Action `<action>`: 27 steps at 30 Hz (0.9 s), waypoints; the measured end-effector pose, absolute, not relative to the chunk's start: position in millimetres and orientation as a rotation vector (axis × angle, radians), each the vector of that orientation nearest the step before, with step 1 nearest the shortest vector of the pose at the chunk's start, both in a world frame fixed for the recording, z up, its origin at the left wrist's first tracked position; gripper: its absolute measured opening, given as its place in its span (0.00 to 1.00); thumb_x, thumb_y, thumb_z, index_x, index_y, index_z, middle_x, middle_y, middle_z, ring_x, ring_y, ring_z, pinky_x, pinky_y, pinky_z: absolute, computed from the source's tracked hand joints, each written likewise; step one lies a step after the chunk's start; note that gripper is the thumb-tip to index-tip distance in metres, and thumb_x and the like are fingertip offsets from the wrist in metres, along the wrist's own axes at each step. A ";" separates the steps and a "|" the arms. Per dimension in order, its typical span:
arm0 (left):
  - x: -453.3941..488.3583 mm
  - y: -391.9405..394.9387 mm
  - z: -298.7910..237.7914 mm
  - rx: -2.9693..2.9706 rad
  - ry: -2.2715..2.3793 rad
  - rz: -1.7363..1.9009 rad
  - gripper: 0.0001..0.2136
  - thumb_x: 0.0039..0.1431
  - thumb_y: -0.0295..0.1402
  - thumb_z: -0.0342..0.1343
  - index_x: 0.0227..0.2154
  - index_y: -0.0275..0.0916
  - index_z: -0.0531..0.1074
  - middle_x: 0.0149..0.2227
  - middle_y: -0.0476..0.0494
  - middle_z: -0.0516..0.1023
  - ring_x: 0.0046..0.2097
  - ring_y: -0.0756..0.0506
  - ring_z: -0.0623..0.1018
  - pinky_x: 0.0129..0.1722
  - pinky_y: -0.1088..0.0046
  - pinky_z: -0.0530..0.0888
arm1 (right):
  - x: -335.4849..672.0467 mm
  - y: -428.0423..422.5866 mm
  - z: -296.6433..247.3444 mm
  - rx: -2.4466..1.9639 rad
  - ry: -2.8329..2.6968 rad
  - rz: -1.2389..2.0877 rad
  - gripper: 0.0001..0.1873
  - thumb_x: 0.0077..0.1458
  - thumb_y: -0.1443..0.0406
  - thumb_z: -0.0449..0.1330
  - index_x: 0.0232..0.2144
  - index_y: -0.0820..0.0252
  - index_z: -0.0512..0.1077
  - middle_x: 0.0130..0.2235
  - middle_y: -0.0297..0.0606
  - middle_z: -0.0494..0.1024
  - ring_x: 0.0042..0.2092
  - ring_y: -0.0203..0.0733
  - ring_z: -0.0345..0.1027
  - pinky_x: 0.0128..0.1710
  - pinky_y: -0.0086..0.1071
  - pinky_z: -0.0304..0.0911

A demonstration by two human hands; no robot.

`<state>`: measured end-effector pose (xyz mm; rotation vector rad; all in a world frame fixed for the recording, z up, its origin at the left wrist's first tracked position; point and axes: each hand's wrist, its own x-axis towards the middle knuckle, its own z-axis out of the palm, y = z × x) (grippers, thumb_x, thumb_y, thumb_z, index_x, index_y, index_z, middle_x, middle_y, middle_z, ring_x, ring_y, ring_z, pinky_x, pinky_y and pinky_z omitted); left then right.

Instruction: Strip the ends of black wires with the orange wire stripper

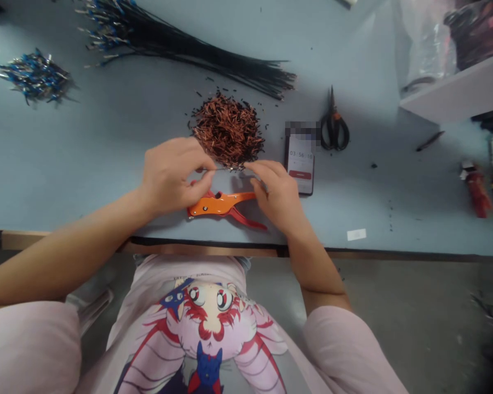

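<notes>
My left hand (175, 175) pinches a thin dark wire (224, 169) between thumb and forefinger above the table. At the wire's other end, which has a small shiny metal tip, my right hand (279, 194) has its fingers curled in on it; the exact grip of its fingertips is partly hidden. Just below both hands lies a wire stripper (216, 206) with an orange body and red handle, its jaw end partly behind my left hand. Right behind the wire is a heap of short copper strands and black insulation bits (229, 130).
A long bundle of black wires (197, 46) with blue-and-metal ends lies at the back. Blue-and-metal connectors (36, 76) are piled left. Rightward are a phone (299, 164) showing a timer, scissors (334, 128), a white label (356, 235), red-handled pliers (476, 189) and a box (456, 96).
</notes>
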<state>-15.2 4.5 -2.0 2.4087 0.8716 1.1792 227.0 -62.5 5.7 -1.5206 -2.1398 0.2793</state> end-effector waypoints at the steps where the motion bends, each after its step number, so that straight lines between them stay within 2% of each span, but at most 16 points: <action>1: -12.8 0.4 -4.1 2.429 0.875 1.157 0.02 0.54 0.30 0.59 0.28 0.44 0.73 0.27 0.49 0.75 0.31 0.45 0.71 0.32 0.65 0.64 | 223.7 -62.9 5.2 -1.504 -2.126 0.282 0.17 0.64 0.71 0.52 0.51 0.58 0.74 0.51 0.47 0.79 0.53 0.48 0.71 0.54 0.44 0.69; 3: -9.5 -6.5 -5.7 2.461 0.894 1.096 0.03 0.55 0.31 0.57 0.27 0.44 0.74 0.27 0.48 0.75 0.32 0.44 0.72 0.32 0.65 0.64 | 219.3 -64.1 6.4 -1.456 -2.084 0.279 0.16 0.64 0.70 0.53 0.52 0.59 0.73 0.53 0.49 0.78 0.55 0.48 0.71 0.55 0.45 0.69; 7: -8.2 -13.2 -1.0 2.549 0.903 0.937 0.07 0.59 0.31 0.54 0.28 0.42 0.75 0.28 0.46 0.77 0.32 0.45 0.73 0.31 0.67 0.65 | 213.9 -67.1 8.8 -1.281 -2.070 0.272 0.11 0.64 0.67 0.57 0.48 0.58 0.74 0.47 0.47 0.80 0.50 0.48 0.73 0.50 0.44 0.71; 10: -8.9 -15.1 2.8 2.594 0.853 0.898 0.08 0.61 0.30 0.53 0.29 0.40 0.76 0.30 0.46 0.78 0.33 0.46 0.74 0.31 0.68 0.65 | 209.0 -68.4 6.6 -1.216 -2.101 0.226 0.07 0.65 0.69 0.57 0.42 0.57 0.74 0.40 0.43 0.80 0.44 0.46 0.72 0.45 0.41 0.71; 13: -10.0 -15.2 5.8 2.627 0.767 0.893 0.08 0.62 0.30 0.52 0.30 0.40 0.76 0.30 0.45 0.78 0.33 0.46 0.74 0.30 0.69 0.65 | 205.9 -68.3 6.2 -1.200 -2.141 0.173 0.07 0.65 0.71 0.56 0.37 0.57 0.72 0.36 0.41 0.79 0.40 0.44 0.70 0.41 0.39 0.70; 19: -12.4 -10.4 12.7 2.712 0.729 0.858 0.09 0.62 0.31 0.51 0.28 0.40 0.75 0.28 0.44 0.76 0.30 0.46 0.72 0.27 0.68 0.62 | 211.0 -65.7 12.2 -1.242 -2.184 0.087 0.07 0.65 0.71 0.55 0.34 0.57 0.70 0.36 0.40 0.80 0.41 0.45 0.68 0.41 0.40 0.67; 27: -9.5 -9.2 14.2 2.756 0.646 1.068 0.06 0.59 0.29 0.56 0.27 0.37 0.75 0.26 0.44 0.75 0.28 0.46 0.71 0.24 0.67 0.59 | 210.2 -65.2 13.8 -1.333 -2.210 0.013 0.09 0.66 0.69 0.54 0.33 0.57 0.71 0.36 0.38 0.81 0.41 0.45 0.69 0.42 0.38 0.66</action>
